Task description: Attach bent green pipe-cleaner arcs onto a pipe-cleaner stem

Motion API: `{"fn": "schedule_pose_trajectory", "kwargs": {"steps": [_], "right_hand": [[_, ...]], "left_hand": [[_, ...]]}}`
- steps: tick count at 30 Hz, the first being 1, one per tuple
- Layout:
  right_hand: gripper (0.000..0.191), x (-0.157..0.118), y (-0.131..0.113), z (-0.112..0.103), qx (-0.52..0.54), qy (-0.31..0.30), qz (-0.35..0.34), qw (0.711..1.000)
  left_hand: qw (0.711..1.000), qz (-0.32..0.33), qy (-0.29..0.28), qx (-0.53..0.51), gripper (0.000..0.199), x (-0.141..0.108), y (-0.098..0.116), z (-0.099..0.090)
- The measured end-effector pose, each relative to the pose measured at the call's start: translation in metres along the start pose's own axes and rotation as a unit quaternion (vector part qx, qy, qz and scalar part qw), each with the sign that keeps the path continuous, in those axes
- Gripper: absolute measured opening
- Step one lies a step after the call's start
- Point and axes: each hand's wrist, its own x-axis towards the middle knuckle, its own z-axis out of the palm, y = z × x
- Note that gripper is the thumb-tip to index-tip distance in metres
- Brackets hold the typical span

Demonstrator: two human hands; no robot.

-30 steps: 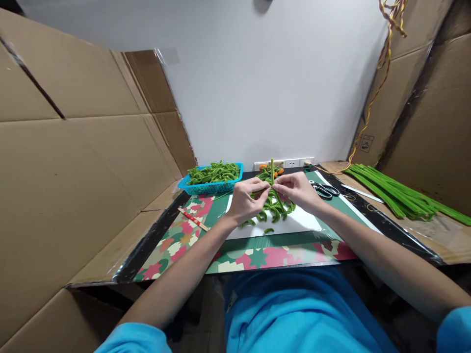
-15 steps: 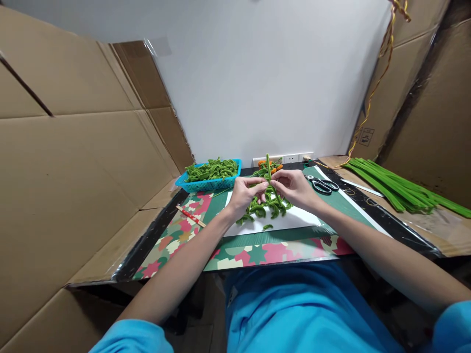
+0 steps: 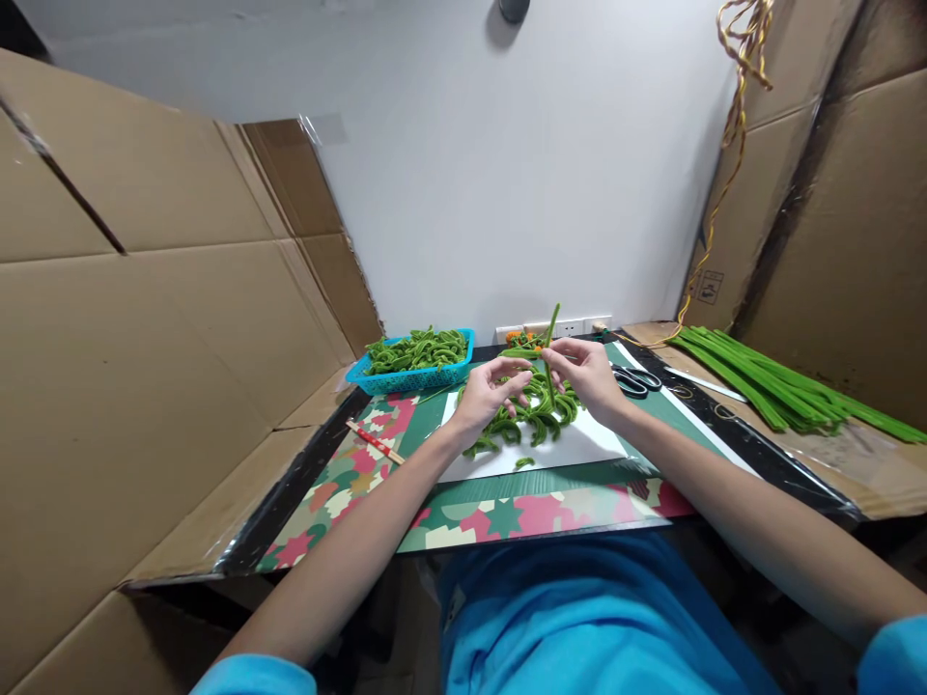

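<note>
Between its thumb and fingers, my right hand [image 3: 583, 372] pinches a green fuzzy stem [image 3: 552, 333] that stands nearly upright. To its left, my left hand [image 3: 489, 394] hangs over the paper with its fingers curved and apart, and nothing shows in it. Under both hands, a pile of curled green fuzzy pieces [image 3: 543, 422] lies on a white sheet [image 3: 590, 444]. One small curled piece [image 3: 524, 463] lies alone near the sheet's front edge.
A blue basket [image 3: 412, 379] of green curled pieces stands at the back left. Black-handled scissors [image 3: 635, 381] and long green stems [image 3: 778, 381] lie at the right. A red-and-wood stick [image 3: 375, 442] lies left. Orange pieces [image 3: 522, 339] sit near the wall sockets; cardboard [image 3: 181, 338] flanks the table.
My left hand has let go of the green stem and moved apart from my right hand. The stem has shifted slightly right with my right hand. The camera view has tilted up a little.
</note>
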Motion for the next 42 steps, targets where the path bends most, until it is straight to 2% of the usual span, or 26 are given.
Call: {"fn": "schedule_pose_trajectory", "kwargs": {"steps": [5,11,19,23,26,29,31,39,42], "right_hand": [[0.042,0.003,0.001,-0.001,0.114,0.053,0.058,0.99],[0.045,0.003,0.002,-0.002,0.108,0.066,0.044,0.991],[0.04,0.002,0.003,-0.003,0.065,0.038,0.054,0.996],[0.034,0.0,0.005,-0.002,0.004,-0.006,0.055,0.998],[0.031,-0.001,0.01,-0.002,-0.026,-0.068,0.049,0.996],[0.03,-0.003,0.012,0.0,-0.063,-0.141,0.05,0.987],[0.03,-0.005,0.012,0.001,-0.075,-0.158,0.058,0.983],[0.038,-0.007,0.007,0.008,0.023,-0.103,0.093,0.99],[0.041,-0.007,0.006,0.008,0.024,-0.1,0.092,0.99]], "left_hand": [[0.997,-0.035,-0.063,0.007,0.054,-0.001,-0.008,0.004],[0.998,-0.034,-0.056,0.007,0.044,-0.005,-0.008,0.004],[0.999,0.012,0.053,-0.003,0.047,-0.003,-0.003,0.004],[0.993,0.052,0.102,-0.008,0.048,0.0,-0.002,0.001],[0.989,0.075,0.123,0.0,0.048,0.002,-0.003,-0.001],[0.988,0.089,0.127,0.006,0.048,0.002,-0.004,-0.002],[0.988,0.091,0.121,0.012,0.048,0.002,-0.005,-0.003],[0.994,0.059,0.092,0.001,0.053,0.002,-0.006,-0.001],[0.996,0.048,0.076,0.012,0.056,0.0,-0.007,0.001]]}}
